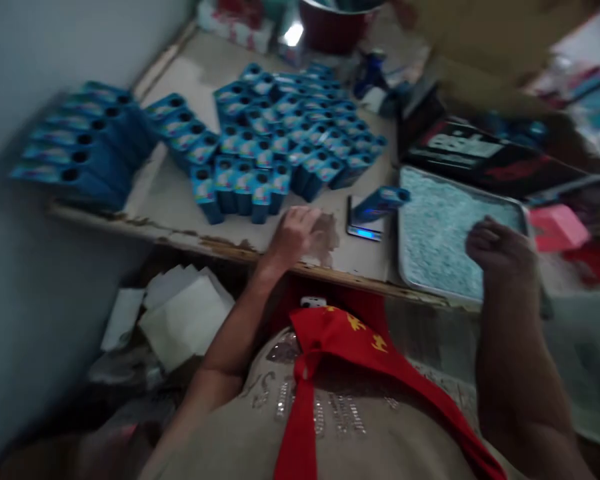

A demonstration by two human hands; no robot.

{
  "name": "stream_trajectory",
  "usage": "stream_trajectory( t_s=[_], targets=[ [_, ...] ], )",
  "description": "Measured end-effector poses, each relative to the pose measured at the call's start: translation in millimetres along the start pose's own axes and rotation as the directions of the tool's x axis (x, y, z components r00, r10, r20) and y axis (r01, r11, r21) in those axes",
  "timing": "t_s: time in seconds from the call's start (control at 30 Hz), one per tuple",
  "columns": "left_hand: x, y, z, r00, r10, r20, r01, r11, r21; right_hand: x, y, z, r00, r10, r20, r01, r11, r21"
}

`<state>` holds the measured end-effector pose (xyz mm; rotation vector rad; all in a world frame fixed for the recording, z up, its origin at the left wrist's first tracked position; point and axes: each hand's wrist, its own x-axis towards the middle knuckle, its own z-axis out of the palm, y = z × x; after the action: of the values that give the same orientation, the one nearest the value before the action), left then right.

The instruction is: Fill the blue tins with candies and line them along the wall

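Observation:
My left hand [296, 233] rests on the worn table [180, 200] near its front edge, fingers curled down over a small clear plastic piece; motion blur hides whether it grips it. Just right of it a blue box [380, 202] lies on a small digital scale [364, 230] with a lit blue display. My right hand [500, 252] hovers over the metal tray [405, 267] of pale blue-white granules, fingers curled in a loose fist; anything inside them is hidden. Many small blue boxes [285, 133] with round holes stand packed together behind my left hand.
More blue boxes [80, 150] are stacked along the wall at the left. A black carton [475, 153] lies behind the tray, a pink box [557, 227] to its right. A dark red pot [333, 27] stands at the back. White sheets [180, 320] lie under the table.

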<state>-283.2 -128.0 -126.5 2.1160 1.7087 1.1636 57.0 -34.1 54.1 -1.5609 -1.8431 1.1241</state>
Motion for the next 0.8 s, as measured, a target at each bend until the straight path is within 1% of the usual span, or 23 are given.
stream_trajectory(
  t_s=[0.03, 0.07, 0.13, 0.23, 0.4, 0.5, 0.63, 0.73, 0.8],
  targets=[
    [2.6, -5.9, 2.8, 1.0, 0.016, -0.017, -0.016, 1.0, 0.02, -10.0, 16.9, -21.6, 0.997, 0.037, -0.067, -0.034, 0.998, 0.049],
    [4.3, -10.8, 4.4, 0.999, 0.026, -0.032, -0.025, 0.999, 0.04, -16.9, 31.7, -37.2, 0.991, 0.072, -0.11, -0.061, 0.993, 0.101],
    [5.2, -17.9, 4.7, 0.998, 0.035, -0.06, -0.029, 0.996, 0.084, -23.1, 54.6, -54.5, 0.984, 0.121, -0.129, -0.096, 0.979, 0.182],
    [4.0, -25.2, 2.5, 0.995, 0.033, -0.094, -0.02, 0.991, 0.131, -22.3, 76.5, -62.0, 0.981, 0.159, -0.111, -0.125, 0.956, 0.267],
    [1.7, -32.2, -0.2, 0.992, 0.001, -0.128, 0.024, 0.981, 0.193, -8.8, 99.4, -68.7, 0.965, 0.245, -0.097, -0.19, 0.903, 0.384],
    [-0.3, -32.3, -3.4, 0.989, 0.035, -0.141, 0.001, 0.968, 0.252, 8.5, 103.1, -65.1, 0.957, 0.272, -0.096, -0.2, 0.866, 0.459],
    [-3.5, -28.9, -10.3, 0.983, 0.075, -0.166, -0.022, 0.953, 0.302, 32.7, 92.7, -52.4, 0.955, 0.278, -0.104, -0.17, 0.801, 0.574],
    [-5.0, -19.4, -15.6, 0.982, 0.073, -0.174, -0.021, 0.959, 0.283, 45.9, 80.5, -46.4, 0.954, 0.297, -0.04, -0.209, 0.756, 0.621],
    [-2.3, -7.7, -15.7, 0.98, 0.067, -0.189, -0.016, 0.965, 0.261, 52.6, 73.4, -44.6, 0.955, 0.295, 0.02, -0.25, 0.772, 0.585]
  ],
)
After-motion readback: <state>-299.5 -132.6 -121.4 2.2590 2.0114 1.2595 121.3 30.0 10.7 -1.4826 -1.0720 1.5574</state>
